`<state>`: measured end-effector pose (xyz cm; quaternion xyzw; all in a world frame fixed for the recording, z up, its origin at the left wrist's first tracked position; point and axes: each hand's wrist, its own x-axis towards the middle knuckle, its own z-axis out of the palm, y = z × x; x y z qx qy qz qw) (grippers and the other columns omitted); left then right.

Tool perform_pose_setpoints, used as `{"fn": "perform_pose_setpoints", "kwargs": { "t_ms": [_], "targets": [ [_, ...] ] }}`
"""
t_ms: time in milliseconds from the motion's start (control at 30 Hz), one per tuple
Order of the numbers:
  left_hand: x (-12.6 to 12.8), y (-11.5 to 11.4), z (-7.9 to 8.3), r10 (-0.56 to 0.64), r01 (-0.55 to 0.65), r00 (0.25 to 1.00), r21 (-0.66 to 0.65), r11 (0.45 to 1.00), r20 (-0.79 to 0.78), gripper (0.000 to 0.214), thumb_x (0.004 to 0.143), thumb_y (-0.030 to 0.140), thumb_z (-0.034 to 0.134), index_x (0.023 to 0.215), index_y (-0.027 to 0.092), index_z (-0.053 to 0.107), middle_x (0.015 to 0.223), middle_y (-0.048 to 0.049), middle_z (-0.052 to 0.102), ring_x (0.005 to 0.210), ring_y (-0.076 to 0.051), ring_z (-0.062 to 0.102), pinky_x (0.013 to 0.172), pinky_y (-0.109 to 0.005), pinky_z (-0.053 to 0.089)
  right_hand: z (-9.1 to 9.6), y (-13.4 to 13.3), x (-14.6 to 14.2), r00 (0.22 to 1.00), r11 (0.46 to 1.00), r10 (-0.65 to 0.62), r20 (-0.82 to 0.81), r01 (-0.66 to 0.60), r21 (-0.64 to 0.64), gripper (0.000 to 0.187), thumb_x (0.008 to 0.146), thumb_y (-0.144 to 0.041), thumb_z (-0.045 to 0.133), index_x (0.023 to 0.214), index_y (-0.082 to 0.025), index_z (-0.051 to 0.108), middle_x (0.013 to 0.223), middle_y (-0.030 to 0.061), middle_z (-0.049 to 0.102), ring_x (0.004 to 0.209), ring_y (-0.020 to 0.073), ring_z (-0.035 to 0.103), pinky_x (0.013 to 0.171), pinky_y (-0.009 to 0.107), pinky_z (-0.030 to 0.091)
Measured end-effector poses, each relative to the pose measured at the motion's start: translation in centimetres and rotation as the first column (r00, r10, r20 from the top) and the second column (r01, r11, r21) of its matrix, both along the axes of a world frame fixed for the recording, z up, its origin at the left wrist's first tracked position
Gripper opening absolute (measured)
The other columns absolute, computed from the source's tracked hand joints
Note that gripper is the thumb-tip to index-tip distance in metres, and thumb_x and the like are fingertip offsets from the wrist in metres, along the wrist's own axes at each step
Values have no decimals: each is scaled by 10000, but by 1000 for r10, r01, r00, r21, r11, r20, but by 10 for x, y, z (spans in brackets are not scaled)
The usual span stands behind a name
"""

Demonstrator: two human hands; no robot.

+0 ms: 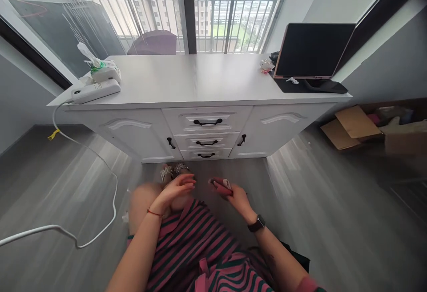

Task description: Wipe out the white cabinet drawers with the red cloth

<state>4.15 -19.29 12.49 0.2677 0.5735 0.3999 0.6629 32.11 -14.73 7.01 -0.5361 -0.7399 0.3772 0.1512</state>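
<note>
Before the white cabinet [200,83], right hand [237,197] around a pink cloth [222,186].

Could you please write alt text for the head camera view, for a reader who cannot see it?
A seated person's right hand holds a small red object while the left hand hovers empty, facing a white cabinet with a tablet on top.

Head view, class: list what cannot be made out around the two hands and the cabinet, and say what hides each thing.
- Pink item in the right hand: too small and blurred to identify.
- Left hand: empty or not, cannot be told; the palm faces away.
- Feet: mostly hidden by the knee; only sparkly shoes show.
- Cabinet: drawers shut, contents hidden.
- Cable: cut off at the left edge.
</note>
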Motion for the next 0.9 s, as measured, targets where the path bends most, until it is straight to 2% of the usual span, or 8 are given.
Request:
{"fn": "perform_pose_setpoints", "kwargs": {
  "t_ms": [67, 133, 233, 300, 433, 633, 733, 900],
  "targets": [
    [-8, 5, -13, 181, -191, 967, 43, 981, 177, 447, 693, 358, 843, 1086, 210, 688, 1098, -95, 705, 1081, -235, 640, 1017, -411, 444, -1, 22, -15, 998, 997, 55, 23, -56, 50, 383, 806, -90, 529, 1128, -219, 692, 1121, 73, 701, 997, 223, 674, 816, 300, 504],
    [-11, 12, -23, 283, -320, 903, 68, 945, 323, 387, 755, 364, 794, 1104, 234, 688, 1132, -81, 694, 1140, -234, 613, 1046, -430, 430, -5, 52, -35, 995, 990, 97, 35, -100, 102, 401, 798, -58, 509, 1121, -210, 691, 1317, 80, 609, 1072, 211, 653, 907, 308, 499],
    [-7, 23, -29, 242, -283, 907, 74, 956, 344, 318, 822, 330, 731, 1131, 266, 694, 1220, -78, 664, 1161, -239, 602, 1042, -432, 435, -12, 107, -69, 984, 980, 132, 123, -148, 132, 370, 783, -63, 538, 1097, -183, 694, 1511, 93, 440, 1132, 223, 633, 981, 324, 484],
    [-3, 26, -33, 212, -238, 921, 40, 971, 327, 288, 828, 316, 721, 1109, 253, 705, 1232, -89, 656, 1151, -245, 607, 1027, -420, 444, -19, 140, -91, 965, 973, 157, 209, -187, 136, 393, 787, -61, 536, 1137, -167, 679, 1530, 107, 414, 1173, 229, 611, 1008, 318, 470],
    [-4, 28, -55, 324, -318, 904, -67, 946, 279, 244, 793, 260, 730, 1031, 211, 703, 1162, -105, 679, 1087, -237, 637, 1007, -400, 454, -37, 180, -118, 909, 962, 221, 353, -264, 76, 348, 815, -89, 530, 1122, -141, 685, 1525, 132, 418, 1096, 237, 644, 970, 327, 490],
    [-7, 54, -99, 506, -489, 852, -141, 861, 132, 101, 779, 125, 643, 843, 200, 659, 951, -79, 712, 946, -208, 682, 961, -361, 480, -58, 177, -125, 886, 967, 211, 413, -250, 43, 264, 835, -141, 551, 1052, -161, 700, 1541, 134, 396, 970, 225, 663, 867, 335, 526],
    [8, 86, -108, 549, -541, 836, -171, 824, 1, 56, 809, 143, 621, 819, 192, 645, 945, -105, 709, 1009, -230, 670, 967, -368, 466, -59, 157, -119, 872, 966, 217, 439, -258, 36, 255, 837, -139, 550, 1041, -147, 704, 1567, 144, 353, 914, 208, 669, 837, 328, 532],
    [28, 119, -117, 524, -526, 851, -89, 846, -42, 42, 803, 165, 638, 836, 175, 661, 1072, -138, 700, 1229, -269, 566, 1058, -400, 392, -54, 109, -91, 833, 943, 288, 473, -334, 14, 310, 812, -84, 537, 1045, -160, 727, 1596, 116, 305, 948, 210, 679, 843, 323, 524]
  ]
}}
